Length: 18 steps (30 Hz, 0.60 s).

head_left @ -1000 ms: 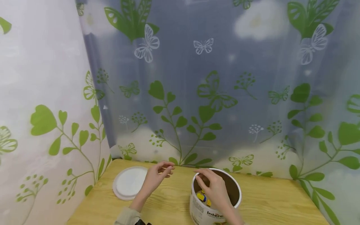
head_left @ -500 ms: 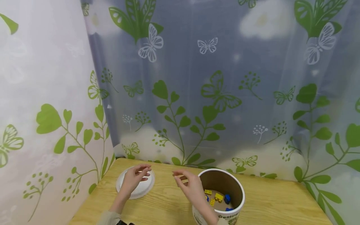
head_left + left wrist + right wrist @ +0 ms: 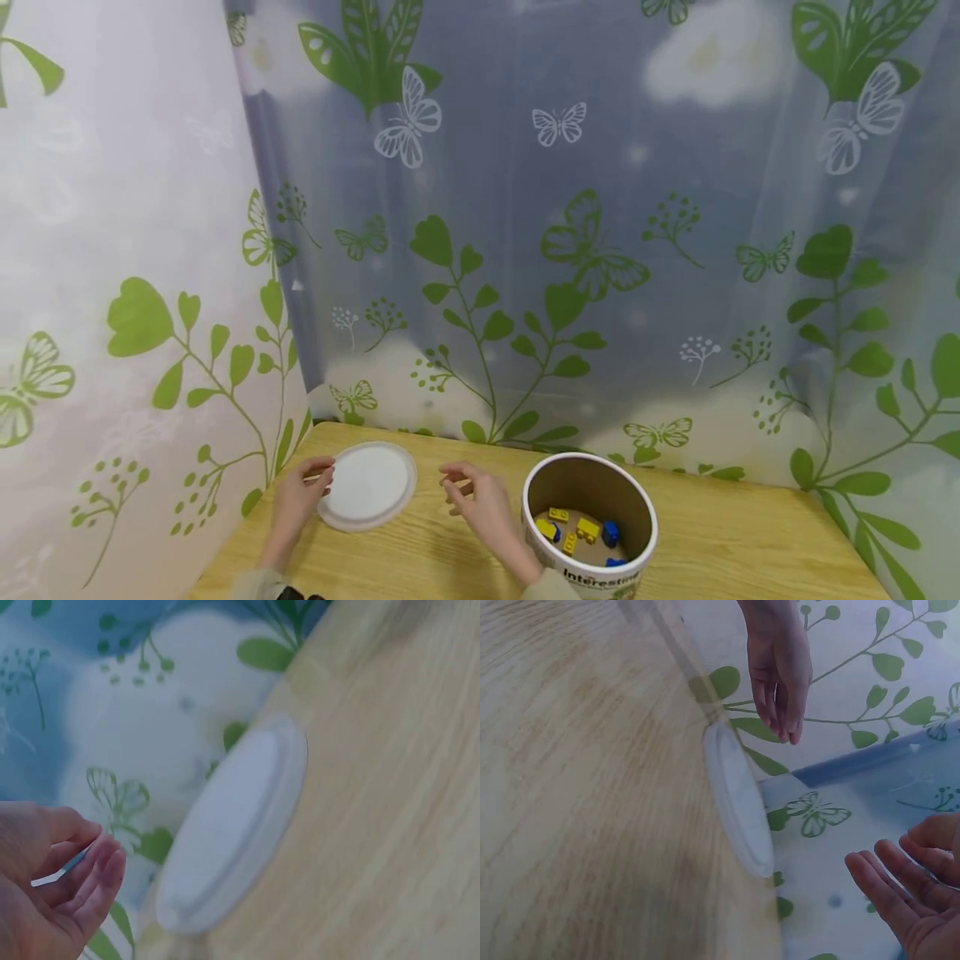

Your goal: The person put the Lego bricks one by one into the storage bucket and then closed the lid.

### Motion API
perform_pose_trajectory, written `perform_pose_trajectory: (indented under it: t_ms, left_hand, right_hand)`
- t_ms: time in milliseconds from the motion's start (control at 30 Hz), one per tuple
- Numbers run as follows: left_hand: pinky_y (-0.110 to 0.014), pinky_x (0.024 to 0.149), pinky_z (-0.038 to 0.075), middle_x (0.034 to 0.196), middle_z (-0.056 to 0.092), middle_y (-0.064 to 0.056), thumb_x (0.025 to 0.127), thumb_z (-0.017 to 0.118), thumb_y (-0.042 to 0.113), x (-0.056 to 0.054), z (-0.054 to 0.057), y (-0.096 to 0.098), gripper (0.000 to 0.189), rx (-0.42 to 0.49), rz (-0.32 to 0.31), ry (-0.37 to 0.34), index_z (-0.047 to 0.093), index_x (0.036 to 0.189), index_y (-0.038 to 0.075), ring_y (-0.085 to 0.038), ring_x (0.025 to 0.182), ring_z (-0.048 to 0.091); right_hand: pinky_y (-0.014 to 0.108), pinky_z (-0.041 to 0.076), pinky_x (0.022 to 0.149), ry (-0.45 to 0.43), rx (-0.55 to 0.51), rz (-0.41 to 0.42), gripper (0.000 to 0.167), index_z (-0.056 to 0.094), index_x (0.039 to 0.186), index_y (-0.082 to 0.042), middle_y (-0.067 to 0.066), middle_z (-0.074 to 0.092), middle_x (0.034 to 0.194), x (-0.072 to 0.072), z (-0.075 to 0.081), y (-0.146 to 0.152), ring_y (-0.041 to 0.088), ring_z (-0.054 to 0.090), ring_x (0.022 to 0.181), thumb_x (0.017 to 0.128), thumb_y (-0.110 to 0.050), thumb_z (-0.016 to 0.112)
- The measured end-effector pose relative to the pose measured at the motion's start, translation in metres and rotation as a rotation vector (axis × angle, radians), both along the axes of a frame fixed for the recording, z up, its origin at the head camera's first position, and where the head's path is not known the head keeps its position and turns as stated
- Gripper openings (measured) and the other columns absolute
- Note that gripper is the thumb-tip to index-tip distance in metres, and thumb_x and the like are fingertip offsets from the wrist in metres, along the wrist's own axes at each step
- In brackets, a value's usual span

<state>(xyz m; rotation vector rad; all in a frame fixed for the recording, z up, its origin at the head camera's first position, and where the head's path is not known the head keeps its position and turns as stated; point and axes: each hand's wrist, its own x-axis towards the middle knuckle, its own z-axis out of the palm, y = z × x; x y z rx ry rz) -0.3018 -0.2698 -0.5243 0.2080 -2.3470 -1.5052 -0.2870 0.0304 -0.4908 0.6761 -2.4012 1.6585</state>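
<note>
A round white lid (image 3: pixel 371 483) lies flat on the wooden table at the left. Beside its left edge hovers my left hand (image 3: pixel 297 500), fingers loosely bent and holding nothing; the left wrist view shows the lid (image 3: pixel 229 825) apart from this hand (image 3: pixel 56 877). My right hand (image 3: pixel 480 504) is between the lid and a white bucket (image 3: pixel 588 575), its fingers relaxed with nothing in them. In the right wrist view the right hand (image 3: pixel 915 889) looks loosely spread. Inside the open bucket lie several yellow toy bricks (image 3: pixel 587 530) and blue toy bricks (image 3: pixel 611 533).
The wooden table (image 3: pixel 720 542) ends at the back against a patterned curtain (image 3: pixel 480 250) with green leaves and butterflies. Another pale curtain (image 3: pixel 172 250) hangs along the left side. The bucket's upright wall rises well above the tabletop.
My right hand has moved left from over the bucket to beside it, uncovering the bricks inside. My left hand has moved left across the lid to its far left edge.
</note>
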Motion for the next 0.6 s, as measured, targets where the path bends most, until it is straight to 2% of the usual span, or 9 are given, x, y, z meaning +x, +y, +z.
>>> perform_pose_trajectory:
  t_ms: [100,200,333,400,467,500,600]
  left_hand:
    - [-0.019,0.068,0.057,0.109,0.069,-0.028,0.097,0.062,0.003,0.002,-0.005,-0.011,0.023,-0.087,0.064,-0.005,0.067,0.114,-0.012,-0.030,0.091,0.071]
    - [-0.027,0.076,0.055,0.105,0.071,-0.026,0.095,0.063,0.004,0.003,-0.009,-0.018,0.024,-0.185,0.119,-0.020,0.068,0.112,-0.012,-0.037,0.095,0.070]
    - [-0.048,0.091,0.050,0.105,0.069,-0.029,0.091,0.061,0.003,0.001,-0.014,-0.024,0.028,-0.237,0.134,-0.087,0.065,0.113,-0.014,-0.044,0.101,0.065]
    - [-0.054,0.092,0.048,0.104,0.069,-0.029,0.090,0.063,0.004,0.000,-0.016,-0.026,0.029,-0.257,0.126,-0.128,0.065,0.112,-0.014,-0.046,0.101,0.064]
    - [-0.052,0.090,0.050,0.101,0.071,-0.028,0.090,0.065,0.006,-0.001,-0.018,-0.028,0.029,-0.282,0.119,-0.155,0.066,0.111,-0.014,-0.044,0.098,0.065]
    - [-0.047,0.087,0.052,0.100,0.072,-0.027,0.090,0.065,0.006,-0.001,-0.018,-0.028,0.029,-0.286,0.113,-0.166,0.067,0.110,-0.014,-0.041,0.093,0.068]
    - [-0.031,0.074,0.054,0.092,0.073,-0.023,0.089,0.066,0.005,0.001,-0.021,-0.028,0.029,-0.255,0.086,-0.173,0.066,0.108,-0.016,-0.026,0.072,0.070]
  right_hand:
    - [0.029,0.062,0.059,-0.097,-0.066,0.019,0.026,0.067,0.123,0.002,0.018,0.071,0.100,-0.003,-0.009,-0.005,0.037,0.072,0.077,0.099,-0.008,0.066]
    - [0.035,0.063,0.060,-0.169,-0.131,0.023,0.027,0.066,0.124,0.005,0.021,0.071,0.100,-0.006,-0.018,-0.007,0.040,0.072,0.077,0.098,-0.005,0.066]
    - [0.047,0.063,0.066,-0.233,-0.187,0.010,0.026,0.064,0.122,0.010,0.027,0.069,0.101,-0.006,-0.026,-0.012,0.040,0.072,0.076,0.098,0.001,0.062]
    - [0.049,0.063,0.068,-0.264,-0.210,0.002,0.026,0.063,0.122,0.012,0.028,0.069,0.101,-0.008,-0.030,-0.013,0.041,0.072,0.077,0.098,0.003,0.059]
    - [0.049,0.063,0.068,-0.296,-0.232,-0.009,0.027,0.062,0.122,0.013,0.026,0.070,0.100,-0.009,-0.034,-0.014,0.042,0.072,0.078,0.098,0.003,0.059]
    - [0.046,0.064,0.067,-0.315,-0.244,-0.016,0.028,0.062,0.123,0.013,0.023,0.070,0.100,-0.013,-0.040,-0.014,0.041,0.072,0.079,0.098,0.001,0.059]
    - [0.040,0.064,0.067,-0.368,-0.278,-0.031,0.031,0.060,0.125,0.014,0.020,0.071,0.100,-0.014,-0.043,-0.014,0.035,0.072,0.077,0.098,0.000,0.059]
